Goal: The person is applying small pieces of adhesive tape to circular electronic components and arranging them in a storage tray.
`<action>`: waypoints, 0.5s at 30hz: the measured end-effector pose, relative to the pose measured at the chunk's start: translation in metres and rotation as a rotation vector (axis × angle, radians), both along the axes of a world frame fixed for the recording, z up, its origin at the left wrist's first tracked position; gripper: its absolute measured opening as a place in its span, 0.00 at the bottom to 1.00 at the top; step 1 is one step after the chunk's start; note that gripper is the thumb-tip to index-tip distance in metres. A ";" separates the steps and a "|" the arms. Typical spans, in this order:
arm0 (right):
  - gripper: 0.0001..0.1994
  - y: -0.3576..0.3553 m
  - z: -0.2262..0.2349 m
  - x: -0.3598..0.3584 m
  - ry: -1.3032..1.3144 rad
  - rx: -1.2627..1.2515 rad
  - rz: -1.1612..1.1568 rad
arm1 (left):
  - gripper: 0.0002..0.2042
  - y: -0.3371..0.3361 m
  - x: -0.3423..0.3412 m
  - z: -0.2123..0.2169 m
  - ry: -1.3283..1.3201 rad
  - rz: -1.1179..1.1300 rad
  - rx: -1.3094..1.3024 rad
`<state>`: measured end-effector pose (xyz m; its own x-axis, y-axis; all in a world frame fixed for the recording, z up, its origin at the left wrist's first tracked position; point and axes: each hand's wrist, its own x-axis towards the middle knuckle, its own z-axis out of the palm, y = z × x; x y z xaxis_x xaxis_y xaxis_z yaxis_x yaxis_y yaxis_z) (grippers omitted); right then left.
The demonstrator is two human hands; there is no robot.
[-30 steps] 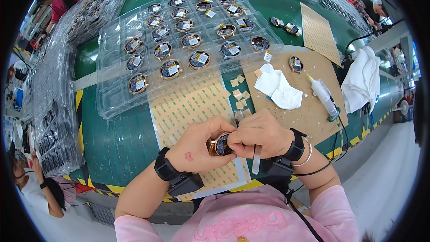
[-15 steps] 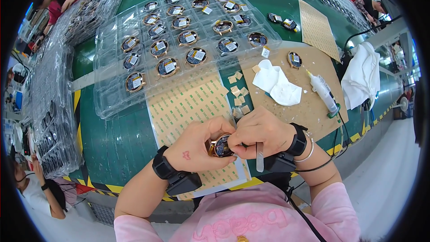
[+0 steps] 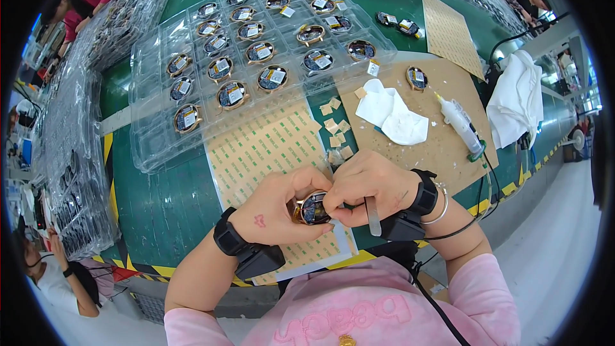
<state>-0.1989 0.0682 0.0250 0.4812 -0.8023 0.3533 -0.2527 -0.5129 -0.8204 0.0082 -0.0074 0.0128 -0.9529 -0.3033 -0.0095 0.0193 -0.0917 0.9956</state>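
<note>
Low in the middle, my left hand (image 3: 277, 208) is closed around the rim of a round gold watch case (image 3: 314, 207). Its open side shows a dark circuit board. My right hand (image 3: 365, 189) has its thumb and forefinger pinched together at the case's right edge. Out from under that hand sticks the flat silver end of a metal hand tool (image 3: 373, 218); its working tip is hidden by my fingers. Beneath both hands lies a tan sheet of adhesive pieces with green print (image 3: 256, 147).
A clear compartment tray (image 3: 150, 147) with several watch cases spans the back left. To the right, a brown board (image 3: 458, 173) carries white wipes (image 3: 403, 125), another watch case (image 3: 416, 78) and a glue syringe (image 3: 460, 122). Small tan squares (image 3: 331, 126) lie between. A white cloth (image 3: 516, 99) hangs at the right edge.
The whole view has shifted slightly. Both hands keep their hold at the watch case, and the flat metal tool has tilted a little.
</note>
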 end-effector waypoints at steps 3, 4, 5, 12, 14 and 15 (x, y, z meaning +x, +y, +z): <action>0.09 0.001 -0.001 0.001 -0.035 0.008 0.000 | 0.22 0.000 0.000 0.001 -0.007 -0.009 0.000; 0.09 0.001 -0.001 0.001 -0.035 0.010 -0.002 | 0.22 0.000 0.000 0.001 -0.010 -0.012 -0.001; 0.09 0.002 -0.001 0.001 -0.037 0.021 0.000 | 0.22 0.000 0.000 0.001 -0.010 -0.014 0.001; 0.09 0.002 0.003 0.001 -0.054 0.052 0.011 | 0.22 -0.001 0.001 0.000 0.022 -0.036 0.029; 0.09 0.002 0.003 0.001 -0.059 0.061 0.012 | 0.22 -0.001 0.001 0.001 0.014 -0.041 0.030; 0.09 0.002 0.003 0.001 -0.061 0.065 0.012 | 0.22 -0.002 0.001 0.002 0.006 -0.045 0.029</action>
